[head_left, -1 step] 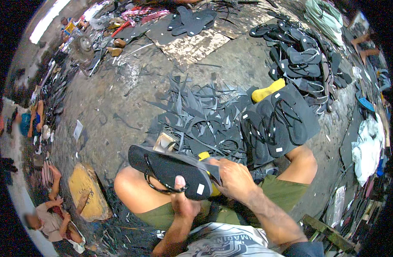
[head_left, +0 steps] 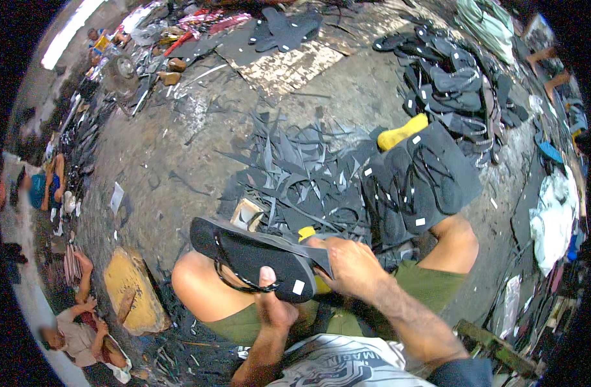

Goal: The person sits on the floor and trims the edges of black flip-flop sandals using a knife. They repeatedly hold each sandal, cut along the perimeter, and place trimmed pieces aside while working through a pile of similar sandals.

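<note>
A black flip-flop (head_left: 237, 255) with a dark thong strap and a small white label at its heel lies tilted above my lap, toe to the left. My left hand (head_left: 275, 308) grips it from the near side, thumb pressed on the footbed by the strap. At the heel end, my right hand (head_left: 356, 267) is closed. A grey rubber strip (head_left: 318, 255) along the sole's far edge runs to its fingers, which hide what they hold. Bits of yellow show beside and below the heel. Just beyond the sole sits a small box-like object (head_left: 247, 215).
Grey rubber offcuts (head_left: 295, 164) are heaped ahead. To their right lie flip-flops on a dark sheet (head_left: 460, 164), a yellow sole-shaped piece (head_left: 402, 132) and a large flip-flop pile (head_left: 453, 77). A yellowish block (head_left: 131, 290) stands at left, near a seated person (head_left: 82, 335).
The flip-flop has shifted slightly to the left, and my left thumb has moved a little with it. My right hand stays at the heel.
</note>
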